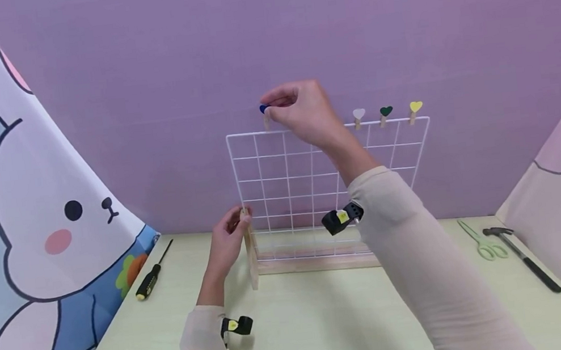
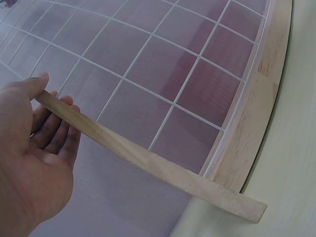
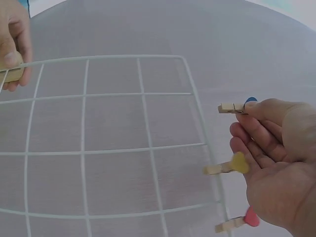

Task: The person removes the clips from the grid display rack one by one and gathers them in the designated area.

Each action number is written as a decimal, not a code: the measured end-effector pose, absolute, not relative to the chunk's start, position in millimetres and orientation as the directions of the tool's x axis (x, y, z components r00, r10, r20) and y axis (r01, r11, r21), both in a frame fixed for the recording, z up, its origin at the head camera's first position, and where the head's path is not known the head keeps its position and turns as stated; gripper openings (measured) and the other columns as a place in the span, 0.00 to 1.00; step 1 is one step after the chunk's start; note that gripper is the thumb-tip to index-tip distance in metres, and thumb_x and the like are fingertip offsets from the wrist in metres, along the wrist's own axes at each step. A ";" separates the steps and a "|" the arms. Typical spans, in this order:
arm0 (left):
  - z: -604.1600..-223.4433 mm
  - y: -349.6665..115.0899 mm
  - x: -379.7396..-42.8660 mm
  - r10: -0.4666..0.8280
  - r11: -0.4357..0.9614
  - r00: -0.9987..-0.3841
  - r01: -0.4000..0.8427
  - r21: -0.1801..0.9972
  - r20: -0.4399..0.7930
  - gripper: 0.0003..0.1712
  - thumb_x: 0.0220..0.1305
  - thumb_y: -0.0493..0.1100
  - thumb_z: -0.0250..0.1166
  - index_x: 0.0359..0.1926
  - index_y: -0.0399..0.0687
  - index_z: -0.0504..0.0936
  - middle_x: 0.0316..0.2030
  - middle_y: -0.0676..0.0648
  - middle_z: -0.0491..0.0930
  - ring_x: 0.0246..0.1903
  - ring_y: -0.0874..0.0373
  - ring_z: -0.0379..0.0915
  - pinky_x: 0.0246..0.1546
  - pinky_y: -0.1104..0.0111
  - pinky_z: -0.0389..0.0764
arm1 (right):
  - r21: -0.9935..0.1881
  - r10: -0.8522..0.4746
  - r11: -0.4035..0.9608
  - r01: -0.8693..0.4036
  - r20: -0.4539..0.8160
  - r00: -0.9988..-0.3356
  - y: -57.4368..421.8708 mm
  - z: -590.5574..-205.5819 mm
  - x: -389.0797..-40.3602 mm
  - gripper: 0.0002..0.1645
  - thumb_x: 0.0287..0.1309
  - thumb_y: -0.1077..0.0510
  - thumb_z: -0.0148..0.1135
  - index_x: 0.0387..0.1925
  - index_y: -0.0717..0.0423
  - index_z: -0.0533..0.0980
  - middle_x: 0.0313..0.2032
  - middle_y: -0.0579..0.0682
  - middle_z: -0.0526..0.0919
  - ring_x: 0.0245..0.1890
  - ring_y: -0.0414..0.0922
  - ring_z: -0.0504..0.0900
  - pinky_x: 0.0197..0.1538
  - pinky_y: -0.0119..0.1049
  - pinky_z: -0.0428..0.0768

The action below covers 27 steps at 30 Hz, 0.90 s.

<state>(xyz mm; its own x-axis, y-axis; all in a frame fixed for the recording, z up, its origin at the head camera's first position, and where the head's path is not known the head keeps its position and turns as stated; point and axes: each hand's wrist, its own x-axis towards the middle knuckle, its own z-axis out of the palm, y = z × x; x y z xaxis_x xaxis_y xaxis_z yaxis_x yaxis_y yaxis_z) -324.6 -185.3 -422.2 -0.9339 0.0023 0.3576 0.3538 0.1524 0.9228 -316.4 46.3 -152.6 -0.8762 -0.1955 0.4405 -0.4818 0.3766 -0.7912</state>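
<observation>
My right hand (image 1: 305,112) pinches a small wooden clothespin (image 3: 232,107) with a blue heart between thumb and fingers. In the right wrist view its free end points at the top wire of a white wire grid (image 3: 84,123), with a small gap between. A yellow-heart clothespin (image 3: 222,169) and a red-heart one (image 3: 232,225) are clipped to that wire close by; in the head view my hand hides them. Low at the grid's left side, my left hand (image 1: 227,239) grips the upper end of a wooden upright (image 2: 148,160), thumb on top, fingers behind.
Farther right on the top wire sit clothespins with a white heart (image 1: 358,114), a dark green heart (image 1: 386,111) and a yellow heart (image 1: 416,106). A screwdriver (image 1: 150,281) lies at left on the table (image 1: 296,321); green scissors (image 1: 488,247) and a hammer (image 1: 526,263) lie at right.
</observation>
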 end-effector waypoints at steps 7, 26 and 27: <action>-423.6 -185.5 -326.9 0.010 0.131 -0.931 0.362 0.923 0.364 0.25 0.74 0.50 0.65 0.66 0.44 0.78 0.62 0.41 0.82 0.63 0.52 0.77 0.59 0.78 0.78 | -0.793 -0.231 0.334 -0.509 0.455 -0.860 57.7 -147.0 -299.3 0.13 0.66 0.59 0.68 0.51 0.53 0.86 0.48 0.47 0.90 0.48 0.39 0.86 0.53 0.33 0.83; -423.7 -190.8 -330.8 0.003 0.153 -0.923 0.381 0.912 0.385 0.24 0.73 0.52 0.65 0.64 0.44 0.80 0.60 0.40 0.83 0.54 0.65 0.79 0.56 0.79 0.79 | -0.746 -0.161 0.303 -0.593 0.574 -0.803 110.3 -166.7 -275.7 0.13 0.63 0.60 0.70 0.49 0.57 0.86 0.44 0.48 0.90 0.43 0.40 0.88 0.49 0.27 0.86; -423.7 -190.7 -331.2 0.002 0.153 -0.923 0.381 0.912 0.385 0.24 0.73 0.52 0.65 0.64 0.45 0.80 0.60 0.40 0.83 0.54 0.65 0.79 0.56 0.79 0.79 | -0.743 -0.160 0.313 -0.591 0.573 -0.804 113.6 -167.6 -275.2 0.13 0.64 0.60 0.70 0.49 0.57 0.86 0.44 0.48 0.90 0.43 0.39 0.88 0.48 0.26 0.85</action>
